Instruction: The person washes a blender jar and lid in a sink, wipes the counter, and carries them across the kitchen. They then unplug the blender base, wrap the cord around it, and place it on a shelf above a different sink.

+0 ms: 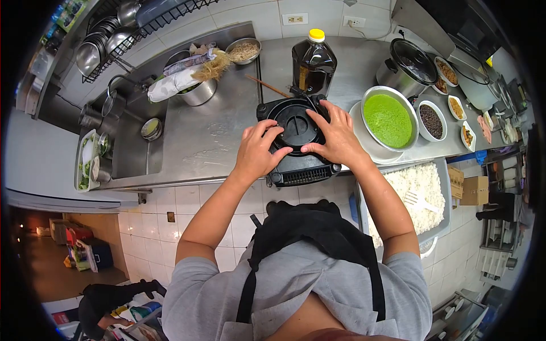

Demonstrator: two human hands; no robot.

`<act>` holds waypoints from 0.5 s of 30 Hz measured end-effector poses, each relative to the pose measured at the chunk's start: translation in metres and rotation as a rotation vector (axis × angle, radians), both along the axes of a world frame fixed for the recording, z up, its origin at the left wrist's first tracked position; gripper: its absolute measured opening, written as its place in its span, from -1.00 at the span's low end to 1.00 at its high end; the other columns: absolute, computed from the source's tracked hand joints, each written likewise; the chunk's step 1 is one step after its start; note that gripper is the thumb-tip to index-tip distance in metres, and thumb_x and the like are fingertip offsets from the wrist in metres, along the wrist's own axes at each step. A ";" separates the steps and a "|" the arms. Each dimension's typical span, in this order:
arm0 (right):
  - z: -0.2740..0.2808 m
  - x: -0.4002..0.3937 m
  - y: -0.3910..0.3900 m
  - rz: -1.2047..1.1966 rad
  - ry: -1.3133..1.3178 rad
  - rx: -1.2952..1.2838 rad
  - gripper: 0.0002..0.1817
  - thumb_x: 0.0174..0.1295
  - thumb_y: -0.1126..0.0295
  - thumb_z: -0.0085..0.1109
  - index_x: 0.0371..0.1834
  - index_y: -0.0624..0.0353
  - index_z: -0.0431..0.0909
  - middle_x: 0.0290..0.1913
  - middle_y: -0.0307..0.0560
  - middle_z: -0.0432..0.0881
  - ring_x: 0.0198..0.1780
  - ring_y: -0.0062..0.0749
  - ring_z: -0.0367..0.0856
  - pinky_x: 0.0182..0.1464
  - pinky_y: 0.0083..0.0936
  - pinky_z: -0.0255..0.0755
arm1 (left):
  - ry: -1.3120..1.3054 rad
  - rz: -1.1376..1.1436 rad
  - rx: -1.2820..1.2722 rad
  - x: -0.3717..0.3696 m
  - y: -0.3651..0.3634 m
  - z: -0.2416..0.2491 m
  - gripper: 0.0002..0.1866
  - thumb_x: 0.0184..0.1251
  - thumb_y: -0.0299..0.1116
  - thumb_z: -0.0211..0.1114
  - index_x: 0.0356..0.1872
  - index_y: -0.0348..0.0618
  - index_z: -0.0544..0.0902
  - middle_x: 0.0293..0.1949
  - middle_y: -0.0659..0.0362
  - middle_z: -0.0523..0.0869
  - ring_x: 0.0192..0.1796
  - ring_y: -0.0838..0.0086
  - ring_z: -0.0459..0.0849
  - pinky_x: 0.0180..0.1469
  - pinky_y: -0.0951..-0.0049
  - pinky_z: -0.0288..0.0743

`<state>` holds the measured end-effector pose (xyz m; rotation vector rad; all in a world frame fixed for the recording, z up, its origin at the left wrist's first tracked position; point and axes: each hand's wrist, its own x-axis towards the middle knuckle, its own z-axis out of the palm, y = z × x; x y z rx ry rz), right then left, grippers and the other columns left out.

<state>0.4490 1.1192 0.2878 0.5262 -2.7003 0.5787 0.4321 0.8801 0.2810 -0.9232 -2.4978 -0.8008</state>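
Note:
A black countertop appliance [298,175] with a vented front edge stands near the front of the steel counter. On its top is a round black lid-like piece [297,124] with a raised bar across the middle. My left hand [259,149] grips the left side of this round piece, fingers curled and thumb at the near edge. From the right, my right hand [338,133] holds the opposite side, with its thumb at the near edge as well. The two thumbs are apart. Whether the round piece sits loose or fixed cannot be seen.
Behind the appliance stands a dark jug [314,68] with a yellow cap. At right are a bowl of green sauce [388,119], a bowl of dark beans [431,120] and a slow cooker [405,71]. Rice fills a tray [447,182] below the counter edge. A sink [136,153] lies left.

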 end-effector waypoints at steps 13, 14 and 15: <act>0.003 0.006 0.008 -0.084 0.140 0.134 -0.33 0.11 -0.25 0.17 0.14 0.00 0.54 0.18 0.09 0.42 0.28 0.00 0.31 0.32 0.18 0.06 | 0.065 -0.034 -0.018 0.000 -0.003 -0.004 -0.50 -0.11 -0.07 0.55 -0.16 -0.14 0.64 -0.17 0.16 0.59 -0.11 0.19 0.55 0.03 0.23 0.36; 0.002 0.008 0.008 -0.089 0.138 0.122 -0.33 0.12 -0.23 0.19 0.14 0.03 0.54 0.17 0.10 0.43 0.26 0.00 0.34 0.30 0.14 0.09 | 0.066 -0.035 -0.017 0.000 -0.003 -0.005 -0.50 -0.11 -0.07 0.55 -0.16 -0.14 0.64 -0.17 0.16 0.59 -0.11 0.19 0.55 0.03 0.23 0.36; 0.001 0.009 0.009 -0.093 0.137 0.109 -0.34 0.12 -0.20 0.21 0.13 0.06 0.54 0.15 0.10 0.44 0.23 0.00 0.36 0.29 0.10 0.12 | 0.060 -0.034 -0.014 0.000 -0.003 -0.005 -0.49 -0.11 -0.08 0.55 -0.15 -0.14 0.64 -0.17 0.15 0.58 -0.10 0.19 0.55 0.03 0.23 0.36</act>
